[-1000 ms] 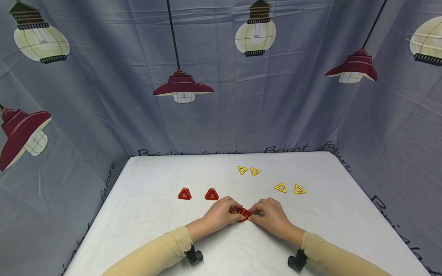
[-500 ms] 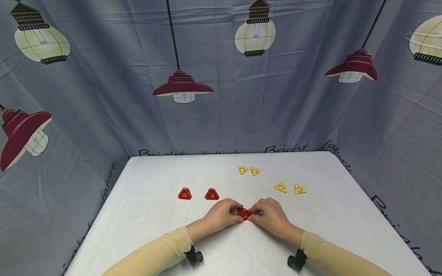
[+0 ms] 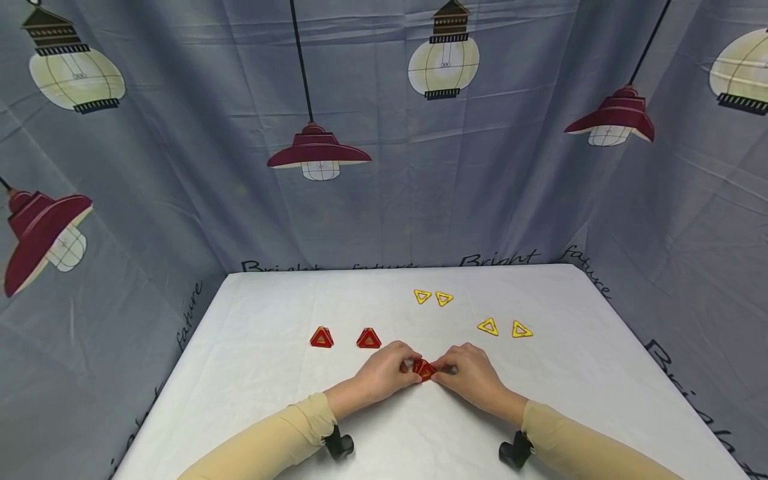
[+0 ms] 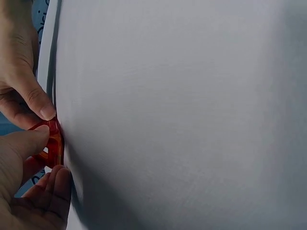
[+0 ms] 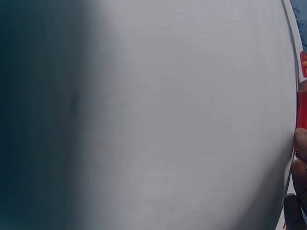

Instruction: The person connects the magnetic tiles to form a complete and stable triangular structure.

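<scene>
Between my two hands, low over the middle of the white table, is a small red translucent pyramid (image 3: 425, 370) made of triangular pieces. My left hand (image 3: 386, 371) pinches its left side with thumb and fingers. On the opposite side my right hand (image 3: 471, 375) pinches it with its fingertips. The left wrist view shows the red pyramid (image 4: 56, 146) at the left edge, the left thumb (image 4: 29, 139) on it and the right hand (image 4: 24, 81) above. Only part of the red pyramid (image 5: 302, 110) and some fingers appear in the right wrist view.
Two other red pyramids (image 3: 321, 337) (image 3: 369, 338) stand to the left on the white table (image 3: 270, 300). Several yellow triangle frames (image 3: 423, 296) (image 3: 521, 329) lie flat toward the back and right. A grey curtain printed with lamps (image 3: 384, 200) surrounds the table.
The red pyramid has turned slightly between my fingers and shifted a little away from me, now looking more upright. Both hands stay almost in place; the other pieces have not moved.
</scene>
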The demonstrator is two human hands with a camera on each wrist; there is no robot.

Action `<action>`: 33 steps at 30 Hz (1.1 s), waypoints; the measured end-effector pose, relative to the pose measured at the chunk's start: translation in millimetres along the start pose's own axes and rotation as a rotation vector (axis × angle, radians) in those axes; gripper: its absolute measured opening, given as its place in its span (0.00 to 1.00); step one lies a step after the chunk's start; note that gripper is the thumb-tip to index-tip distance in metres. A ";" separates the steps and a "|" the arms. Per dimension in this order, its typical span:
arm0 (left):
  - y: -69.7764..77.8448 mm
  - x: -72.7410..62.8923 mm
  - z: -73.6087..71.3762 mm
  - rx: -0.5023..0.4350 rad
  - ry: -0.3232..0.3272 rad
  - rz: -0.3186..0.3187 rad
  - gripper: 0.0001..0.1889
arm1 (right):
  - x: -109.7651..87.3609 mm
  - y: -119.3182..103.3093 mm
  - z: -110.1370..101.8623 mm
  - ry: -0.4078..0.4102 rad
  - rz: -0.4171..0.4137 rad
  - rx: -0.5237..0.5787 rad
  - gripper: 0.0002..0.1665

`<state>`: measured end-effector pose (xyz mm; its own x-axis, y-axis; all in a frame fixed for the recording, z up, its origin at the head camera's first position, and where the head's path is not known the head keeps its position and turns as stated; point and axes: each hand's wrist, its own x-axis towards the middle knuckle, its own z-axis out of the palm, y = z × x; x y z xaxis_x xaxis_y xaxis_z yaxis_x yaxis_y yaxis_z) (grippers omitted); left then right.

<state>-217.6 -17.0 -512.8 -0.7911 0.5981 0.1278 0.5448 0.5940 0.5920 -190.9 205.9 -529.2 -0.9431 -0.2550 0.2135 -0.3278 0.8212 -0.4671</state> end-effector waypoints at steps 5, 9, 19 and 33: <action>-2.4 1.5 0.2 0.041 0.014 -0.022 0.21 | 5.6 1.3 2.9 0.006 0.028 0.011 0.08; -4.3 3.8 1.9 0.083 0.054 -0.045 0.17 | 10.8 2.5 4.1 0.022 0.042 0.006 0.09; -6.1 13.4 1.6 0.126 0.065 -0.112 0.08 | 29.6 2.9 6.3 0.035 0.073 -0.017 0.11; -4.8 31.3 -1.0 0.055 0.025 -0.222 0.09 | 58.9 4.8 5.4 -0.007 0.123 -0.061 0.10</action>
<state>-245.3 -1.6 -510.8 -0.8994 0.4367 0.0195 0.3706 0.7381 0.5638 -248.3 192.1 -523.5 -0.9764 -0.1537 0.1520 -0.2059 0.8758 -0.4366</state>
